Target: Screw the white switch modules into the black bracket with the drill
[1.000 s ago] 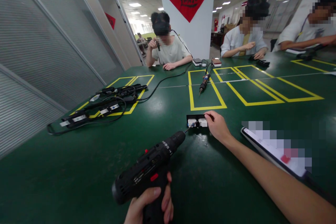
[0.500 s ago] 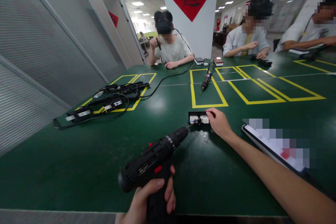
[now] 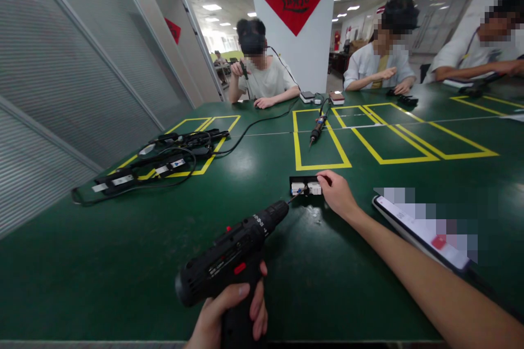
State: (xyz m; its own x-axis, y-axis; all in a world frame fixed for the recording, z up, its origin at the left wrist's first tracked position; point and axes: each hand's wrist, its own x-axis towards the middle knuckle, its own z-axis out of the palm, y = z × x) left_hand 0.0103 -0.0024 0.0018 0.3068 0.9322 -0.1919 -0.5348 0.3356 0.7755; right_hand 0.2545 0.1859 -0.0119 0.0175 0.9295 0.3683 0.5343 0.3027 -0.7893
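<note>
My left hand (image 3: 235,305) is wrapped round the grip of a black cordless drill (image 3: 233,248) with red details. The drill points up and to the right, and its thin bit reaches the front of a small black panel (image 3: 303,179) that carries white socket-like modules (image 3: 314,188). Whether the tip sits in a screw is too small to tell. My right hand (image 3: 333,191) pinches the panel's right end and keeps it standing on edge on the green table (image 3: 123,272).
Black power strips with cables (image 3: 164,161) lie at the left. Beyond the panel is a corded screwdriver (image 3: 317,132) within yellow tape. A phone-like device (image 3: 421,229) lies right of my forearm. Across the table sit several people, one with a hand (image 3: 265,102) on it.
The whole view has shifted slightly, so things appear a little farther left. Both hands keep their hold, and the drill bit stays at the panel.
</note>
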